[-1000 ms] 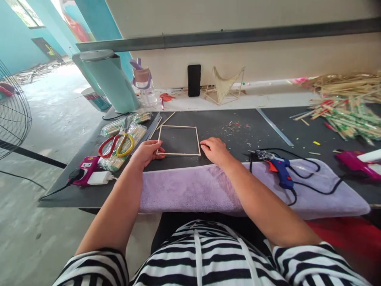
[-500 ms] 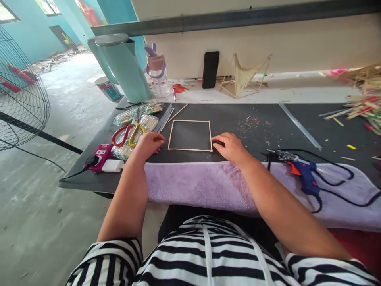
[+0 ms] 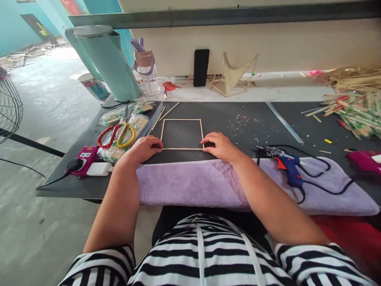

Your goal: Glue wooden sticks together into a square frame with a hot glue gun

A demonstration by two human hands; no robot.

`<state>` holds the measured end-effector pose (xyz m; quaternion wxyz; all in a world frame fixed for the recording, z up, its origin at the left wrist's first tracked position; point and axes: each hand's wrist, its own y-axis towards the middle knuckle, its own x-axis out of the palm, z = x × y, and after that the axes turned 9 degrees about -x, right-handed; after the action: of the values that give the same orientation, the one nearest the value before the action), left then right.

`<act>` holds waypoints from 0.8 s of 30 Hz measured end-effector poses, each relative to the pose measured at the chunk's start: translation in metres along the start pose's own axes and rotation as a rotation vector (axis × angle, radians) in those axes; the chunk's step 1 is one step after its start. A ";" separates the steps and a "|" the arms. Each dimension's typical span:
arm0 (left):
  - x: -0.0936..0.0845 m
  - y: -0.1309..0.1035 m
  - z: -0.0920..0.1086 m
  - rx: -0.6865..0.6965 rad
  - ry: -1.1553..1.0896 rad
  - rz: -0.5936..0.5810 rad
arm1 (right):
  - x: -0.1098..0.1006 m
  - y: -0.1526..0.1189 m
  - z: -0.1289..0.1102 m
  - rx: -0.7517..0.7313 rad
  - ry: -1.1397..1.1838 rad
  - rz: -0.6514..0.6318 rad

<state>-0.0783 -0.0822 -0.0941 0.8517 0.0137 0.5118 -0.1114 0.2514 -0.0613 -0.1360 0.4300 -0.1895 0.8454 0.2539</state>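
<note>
A square frame of thin wooden sticks (image 3: 182,149) lies flat on the dark tabletop in front of me. My left hand (image 3: 147,147) pinches its near left corner, fingertips and thumb closed there. At the near right corner, my right hand (image 3: 219,147) has its forefinger and thumb around the right side stick. Just left of the frame are loose grey strips and sticks (image 3: 153,121). Scissors with red and yellow handles (image 3: 126,136) rest on plastic-wrapped stick bundles (image 3: 112,153) beyond my left hand. A blue glue gun (image 3: 291,171) lies right of my right forearm.
A purple towel (image 3: 190,184) covers the near table edge. A magenta power strip (image 3: 85,157) sits at left, near a teal jug (image 3: 108,65) and a bottle (image 3: 148,73). Behind stand a black phone (image 3: 201,68) and a stick model (image 3: 233,75); piled sticks (image 3: 357,115) lie right.
Both hands have closed in on the stick frame and now grip its near corners; before, they were beside it. The view has shifted slightly to the right.
</note>
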 end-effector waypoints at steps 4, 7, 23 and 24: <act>0.000 0.000 0.002 0.009 0.024 -0.001 | 0.001 0.002 -0.001 -0.005 0.004 0.008; 0.001 0.000 0.000 0.014 0.021 -0.002 | 0.002 0.003 -0.003 0.008 0.003 0.030; 0.000 0.001 0.000 -0.025 0.063 -0.004 | 0.003 0.006 0.000 -0.014 0.023 0.062; -0.001 0.001 0.000 -0.021 0.074 -0.008 | 0.004 0.007 0.000 -0.017 0.019 0.066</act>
<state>-0.0784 -0.0808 -0.0933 0.8318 0.0071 0.5443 -0.1087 0.2459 -0.0562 -0.1374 0.4116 -0.1676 0.8531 0.2732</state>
